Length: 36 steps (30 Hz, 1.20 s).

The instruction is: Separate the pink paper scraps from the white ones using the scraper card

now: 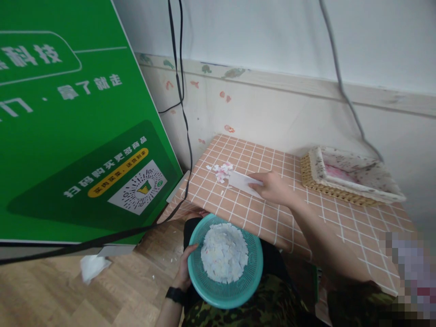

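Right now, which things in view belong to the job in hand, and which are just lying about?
Seemingly in use:
flat white card, in the right hand
small white and pink scraps by the card's end
round teal perforated plastic basket, in the left hand
heaped pale flakes inside it

Apparently lying about:
tan woven basket with floral cloth lining
crumpled white item on brown floor

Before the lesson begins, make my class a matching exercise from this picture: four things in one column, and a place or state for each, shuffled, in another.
Column one
1. Teal basket
2. White card
3. Wicker basket
4. Left hand

Column two
A. Lined with patterned cloth
B. At the teal basket's side
C. Heaped with pale scraps
D. Held in the right hand

Pairs: 1-C, 2-D, 3-A, 4-B
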Tool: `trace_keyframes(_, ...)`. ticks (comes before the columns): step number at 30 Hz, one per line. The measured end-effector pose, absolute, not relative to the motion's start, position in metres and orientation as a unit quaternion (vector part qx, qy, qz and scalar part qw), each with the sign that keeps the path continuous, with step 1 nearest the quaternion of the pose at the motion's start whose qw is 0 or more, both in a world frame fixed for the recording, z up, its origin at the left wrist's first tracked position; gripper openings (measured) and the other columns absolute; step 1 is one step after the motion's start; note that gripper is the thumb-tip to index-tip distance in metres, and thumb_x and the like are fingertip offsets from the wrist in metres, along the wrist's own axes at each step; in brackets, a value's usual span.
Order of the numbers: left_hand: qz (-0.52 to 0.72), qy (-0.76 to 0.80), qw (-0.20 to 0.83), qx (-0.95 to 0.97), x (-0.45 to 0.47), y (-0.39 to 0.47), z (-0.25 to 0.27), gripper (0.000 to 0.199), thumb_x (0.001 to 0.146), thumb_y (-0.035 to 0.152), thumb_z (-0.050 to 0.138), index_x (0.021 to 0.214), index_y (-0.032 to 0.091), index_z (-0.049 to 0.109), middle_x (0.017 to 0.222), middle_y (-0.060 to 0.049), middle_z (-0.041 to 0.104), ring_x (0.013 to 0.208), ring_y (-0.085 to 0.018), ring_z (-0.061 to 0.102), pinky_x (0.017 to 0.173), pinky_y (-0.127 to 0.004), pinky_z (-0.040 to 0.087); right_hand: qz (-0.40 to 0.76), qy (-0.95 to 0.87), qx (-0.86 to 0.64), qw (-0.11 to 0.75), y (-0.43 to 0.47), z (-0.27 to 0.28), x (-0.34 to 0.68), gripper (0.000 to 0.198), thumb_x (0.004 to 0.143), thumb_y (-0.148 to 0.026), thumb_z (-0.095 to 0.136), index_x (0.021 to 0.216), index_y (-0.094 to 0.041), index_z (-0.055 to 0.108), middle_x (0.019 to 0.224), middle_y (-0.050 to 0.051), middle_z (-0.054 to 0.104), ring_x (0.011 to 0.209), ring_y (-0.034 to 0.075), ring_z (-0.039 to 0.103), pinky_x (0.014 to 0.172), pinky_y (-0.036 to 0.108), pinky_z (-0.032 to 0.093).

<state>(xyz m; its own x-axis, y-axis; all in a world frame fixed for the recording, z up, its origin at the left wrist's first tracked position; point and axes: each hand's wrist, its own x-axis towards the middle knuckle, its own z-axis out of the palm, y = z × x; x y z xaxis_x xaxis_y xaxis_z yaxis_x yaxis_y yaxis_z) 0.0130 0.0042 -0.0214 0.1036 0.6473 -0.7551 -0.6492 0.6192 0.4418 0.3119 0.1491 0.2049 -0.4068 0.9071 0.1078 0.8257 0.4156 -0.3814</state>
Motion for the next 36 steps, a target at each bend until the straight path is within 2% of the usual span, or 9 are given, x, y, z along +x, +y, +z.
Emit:
trace_keyframes(4,0.443,0.51,0.737,-0.003,0.013,0.005,-0.019,0.018,0.065,0.025,0.072,0.077,0.012,0.07,0.069,-0.006,0.074,0.06,-0.021,0.066,0.064,-0.034,0.051,0.143,-0.821,-0.534,0.14,0.14,0.201,0.314,0.027,0.083,-0.02,0.048,0.101,-0.019,0.067,0.08,0.004,0.07,0.063,0.014,0.06,0.06,0.026,0.04)
trace_keyframes(8,0.444,0.512,0.736,-0.002,0.015,0.007,-0.014,0.017,0.064,0.024,0.071,0.075,0.012,0.07,0.067,-0.005,0.074,0.059,-0.021,0.066,0.063,-0.034,0.052,0.147,-0.822,-0.532,0.137,0.139,0.197,0.313,0.027,0.082,-0.021,0.05,0.102,-0.021,0.067,0.084,0.003,0.071,0.07,0.016,0.062,0.065,0.027,0.041)
trace_keyframes(17,0.433,0.507,0.746,-0.011,0.017,0.007,-0.01,0.016,0.067,0.023,0.069,0.078,0.011,0.07,0.07,-0.007,0.074,0.059,-0.021,0.066,0.064,-0.034,0.052,0.142,-0.816,-0.541,0.147,0.135,0.194,0.304,0.026,0.082,-0.022,0.05,0.102,-0.021,0.068,0.083,0.004,0.071,0.071,0.017,0.062,0.065,0.027,0.041)
trace_keyframes(26,0.449,0.498,0.742,0.016,0.015,0.004,-0.011,0.015,0.071,0.023,0.069,0.079,0.01,0.07,0.071,-0.005,0.074,0.064,-0.02,0.066,0.069,-0.031,0.051,0.193,-0.788,-0.543,0.217,0.116,0.19,0.3,0.026,0.085,-0.024,0.048,0.102,-0.02,0.067,0.091,0.004,0.071,0.075,0.018,0.062,0.069,0.029,0.043)
trace_keyframes(31,0.432,0.489,0.758,0.009,0.016,0.005,-0.011,0.019,0.072,0.026,0.068,0.079,0.009,0.07,0.07,-0.007,0.074,0.062,-0.021,0.066,0.068,-0.033,0.051,0.211,-0.79,-0.539,0.201,0.107,0.185,0.295,0.024,0.085,-0.022,0.047,0.097,-0.02,0.068,0.081,0.003,0.07,0.067,0.016,0.06,0.061,0.027,0.041)
trace_keyframes(36,0.437,0.489,0.755,0.007,0.018,0.004,-0.005,0.017,0.07,0.025,0.068,0.077,0.009,0.071,0.066,-0.007,0.073,0.059,-0.021,0.065,0.064,-0.032,0.051,0.203,-0.795,-0.537,0.198,0.108,0.183,0.295,0.023,0.083,-0.02,0.048,0.095,-0.019,0.068,0.079,0.004,0.069,0.067,0.017,0.06,0.061,0.028,0.041)
